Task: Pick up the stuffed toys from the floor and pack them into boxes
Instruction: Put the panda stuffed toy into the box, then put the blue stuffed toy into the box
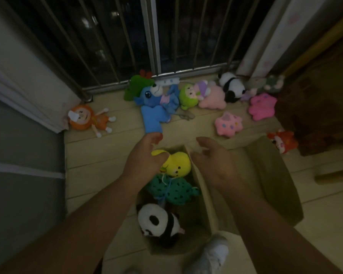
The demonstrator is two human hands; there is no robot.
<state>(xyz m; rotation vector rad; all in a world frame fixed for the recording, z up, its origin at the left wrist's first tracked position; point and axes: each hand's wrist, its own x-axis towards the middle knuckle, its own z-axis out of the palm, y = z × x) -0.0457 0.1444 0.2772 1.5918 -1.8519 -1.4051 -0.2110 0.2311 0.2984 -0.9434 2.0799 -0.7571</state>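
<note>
Both hands hang above the boxes and hold nothing. The left hand (145,161) has loosely bent fingers over the yellow toy (179,163); whether it touches the toy I cannot tell. The right hand (212,167) is spread, palm down, above the wall between the two boxes.

The nearer box (194,244), at centre bottom, holds the yellow toy, a green spotted toy (172,191) and a panda (158,224). The second box (273,180), to its right, looks empty.

The next pick is probably the blue toy (153,109), just past the left fingertips. It looks long and floppy, so gather it round the body rather than by a limb, then fold it in; the second box has more room.

Other toys lie on the floor (91,167) across mid-frame, with an orange doll (87,117) at left and a pink star (228,123) at right. That floor is pale boards. A barred window (107,36) fills the top, with curtains (28,76) at the sides, and the light is dim.
</note>
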